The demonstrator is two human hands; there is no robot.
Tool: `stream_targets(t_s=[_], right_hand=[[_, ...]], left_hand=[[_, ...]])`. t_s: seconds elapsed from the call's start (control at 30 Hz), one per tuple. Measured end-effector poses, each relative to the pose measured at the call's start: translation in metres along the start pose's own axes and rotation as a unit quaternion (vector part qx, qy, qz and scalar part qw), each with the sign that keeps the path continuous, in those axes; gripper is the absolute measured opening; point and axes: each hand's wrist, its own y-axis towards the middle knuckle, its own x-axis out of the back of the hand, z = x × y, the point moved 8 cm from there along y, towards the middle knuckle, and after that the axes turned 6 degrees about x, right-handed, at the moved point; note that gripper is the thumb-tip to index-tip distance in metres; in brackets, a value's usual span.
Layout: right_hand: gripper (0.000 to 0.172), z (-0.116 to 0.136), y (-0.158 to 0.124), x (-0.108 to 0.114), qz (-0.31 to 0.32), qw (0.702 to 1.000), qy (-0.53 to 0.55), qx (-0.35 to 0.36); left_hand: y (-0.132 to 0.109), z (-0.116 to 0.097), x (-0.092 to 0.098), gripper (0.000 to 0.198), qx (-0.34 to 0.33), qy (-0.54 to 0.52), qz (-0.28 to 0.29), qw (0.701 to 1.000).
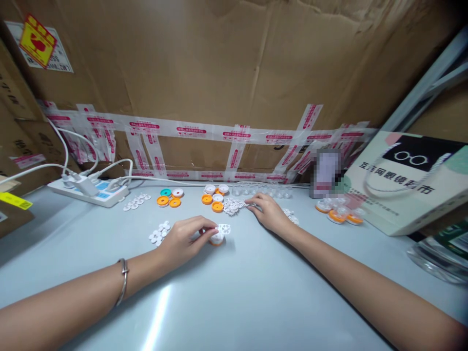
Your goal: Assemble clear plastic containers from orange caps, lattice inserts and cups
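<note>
My left hand (185, 240) rests on the grey table (234, 292), its fingers pinched on a small round orange-and-white part (217, 238). A white ring-shaped piece (224, 228) lies right behind that part. My right hand (268, 211) reaches further back, its fingertips touching a heap of small white pieces (233, 206). A metal bangle (123, 280) sits on my left wrist. Several orange and white round caps (215, 195) lie just behind the heap.
A white power strip (91, 191) with plugs and cables sits at the back left. More caps (170, 197), loose white pieces (160, 232), clear cups (256, 188) and finished parts (338, 212) dot the table. A printed paper bag (405, 180) stands at the right. Taped cardboard (234, 73) walls the back.
</note>
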Motion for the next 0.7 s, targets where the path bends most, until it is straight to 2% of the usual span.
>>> stream_targets(t_s=[0.17, 0.33, 0.4, 0.5, 0.6, 0.7], right_hand=[[0.014, -0.001, -0.001, 0.001, 0.006, 1.000, 0.008, -0.010], [0.012, -0.001, 0.001, 0.009, -0.026, 0.996, 0.069, -0.046], [0.015, -0.003, 0.001, 0.013, -0.045, 0.990, 0.110, -0.073], [0.028, 0.001, 0.001, 0.020, -0.081, 0.978, 0.168, -0.100], [0.035, 0.013, -0.002, 0.023, -0.102, 0.948, 0.276, -0.123], [0.034, 0.029, -0.009, 0.004, -0.046, 0.884, 0.429, -0.183]], left_hand=[[0.000, 0.001, 0.000, 0.011, 0.008, 0.000, 0.002, 1.000], [0.000, 0.002, 0.000, 0.012, 0.011, 0.003, 0.002, 1.000], [0.000, 0.003, 0.000, 0.012, 0.012, 0.003, 0.000, 1.000], [0.000, 0.007, 0.000, 0.011, 0.016, 0.000, -0.005, 1.000], [0.000, 0.010, 0.000, 0.010, 0.024, -0.006, -0.009, 1.000], [0.000, 0.012, 0.000, 0.010, 0.032, -0.006, -0.010, 0.999]])
